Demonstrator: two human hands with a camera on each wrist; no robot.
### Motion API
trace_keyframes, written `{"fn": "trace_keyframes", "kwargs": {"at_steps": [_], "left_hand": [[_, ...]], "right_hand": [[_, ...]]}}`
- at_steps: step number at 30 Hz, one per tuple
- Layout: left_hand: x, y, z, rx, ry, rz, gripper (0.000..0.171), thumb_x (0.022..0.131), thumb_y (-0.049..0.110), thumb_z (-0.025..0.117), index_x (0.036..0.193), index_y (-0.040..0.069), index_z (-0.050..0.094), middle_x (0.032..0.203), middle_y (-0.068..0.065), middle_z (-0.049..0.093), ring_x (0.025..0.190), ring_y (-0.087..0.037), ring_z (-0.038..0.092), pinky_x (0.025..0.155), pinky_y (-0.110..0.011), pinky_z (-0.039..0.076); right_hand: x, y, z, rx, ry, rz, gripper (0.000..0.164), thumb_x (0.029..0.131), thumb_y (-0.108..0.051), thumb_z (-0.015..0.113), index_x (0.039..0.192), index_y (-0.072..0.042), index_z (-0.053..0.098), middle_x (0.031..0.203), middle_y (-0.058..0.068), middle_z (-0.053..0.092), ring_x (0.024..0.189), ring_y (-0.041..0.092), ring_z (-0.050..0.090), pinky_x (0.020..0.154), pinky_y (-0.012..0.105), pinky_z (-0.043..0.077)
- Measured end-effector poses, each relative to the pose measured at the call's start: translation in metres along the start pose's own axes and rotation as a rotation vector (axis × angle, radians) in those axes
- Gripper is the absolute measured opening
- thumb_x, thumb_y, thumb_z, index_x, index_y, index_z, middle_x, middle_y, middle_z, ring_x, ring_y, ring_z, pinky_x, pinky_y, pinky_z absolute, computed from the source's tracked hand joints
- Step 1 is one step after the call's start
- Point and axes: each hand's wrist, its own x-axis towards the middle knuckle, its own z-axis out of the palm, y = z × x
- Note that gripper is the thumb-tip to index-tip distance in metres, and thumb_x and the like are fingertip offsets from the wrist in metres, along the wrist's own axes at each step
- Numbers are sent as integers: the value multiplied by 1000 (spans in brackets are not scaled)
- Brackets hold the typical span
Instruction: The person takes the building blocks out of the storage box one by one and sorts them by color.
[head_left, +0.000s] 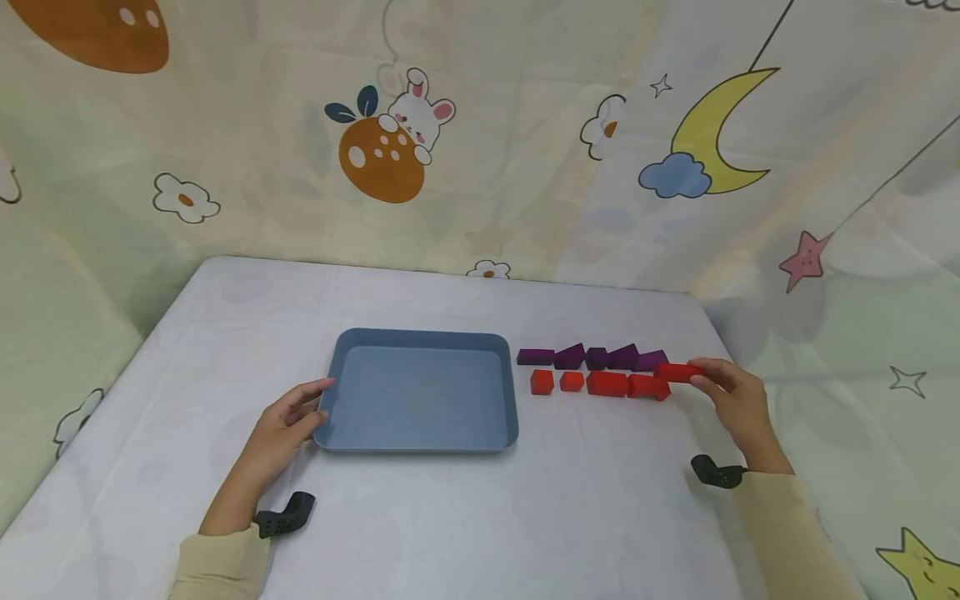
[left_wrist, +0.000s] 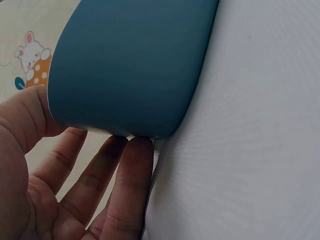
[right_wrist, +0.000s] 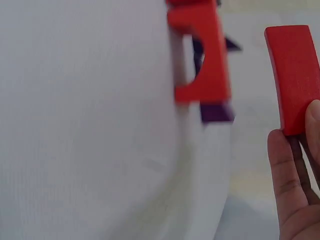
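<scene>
At the left end of the blue-grey tray, my left hand touches the side with its fingertips. The left wrist view shows those fingers fairly straight against the outside of the tray wall. Over on the right, my right hand pinches a flat red rectangular block between thumb and fingers, raised off the table. It hovers by the right end of a row of red blocks. A red block with an arched cutout lies close by.
Behind the red row runs a line of purple blocks, some wedge-shaped. Both rows lie right of the tray on a white-covered table. A patterned cloth hangs behind the table's far edge.
</scene>
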Motion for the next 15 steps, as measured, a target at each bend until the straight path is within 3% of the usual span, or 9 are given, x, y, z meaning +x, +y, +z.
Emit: {"fn": "trace_keyframes", "kwargs": {"at_steps": [4, 7, 11, 15], "left_hand": [[0, 1, 0, 0, -3, -6, 52, 109, 10, 56, 160, 7, 50, 169, -21, 41, 154, -48, 40, 91, -13, 47], [-1, 1, 0, -7, -3, -7, 52, 108, 9, 56, 160, 6, 50, 169, -22, 41, 153, -48, 41, 90, -12, 47], [-1, 1, 1, -10, 0, -4, 52, 108, 9, 57, 160, 5, 50, 169, -22, 41, 154, -49, 40, 89, -11, 47], [0, 1, 1, -4, 1, -8, 52, 108, 10, 58, 160, 6, 50, 169, -20, 41, 154, -48, 39, 89, -11, 47]], "right_hand": [[2, 18, -7, -41, -4, 75, 39, 109, -20, 65, 141, 3, 66, 127, 7, 70, 104, -8, 54, 83, 5, 48], [4, 27, -10, -78, -15, 143, 40, 110, -20, 63, 143, 3, 64, 139, 26, 65, 112, 12, 60, 83, 10, 52], [8, 36, -11, -108, -54, 192, 40, 110, -15, 63, 144, 6, 62, 143, 32, 61, 126, 43, 57, 83, 17, 56], [12, 43, -11, -133, -97, 189, 38, 109, -10, 64, 142, 9, 61, 141, 35, 59, 129, 51, 54, 79, 16, 53]]}}
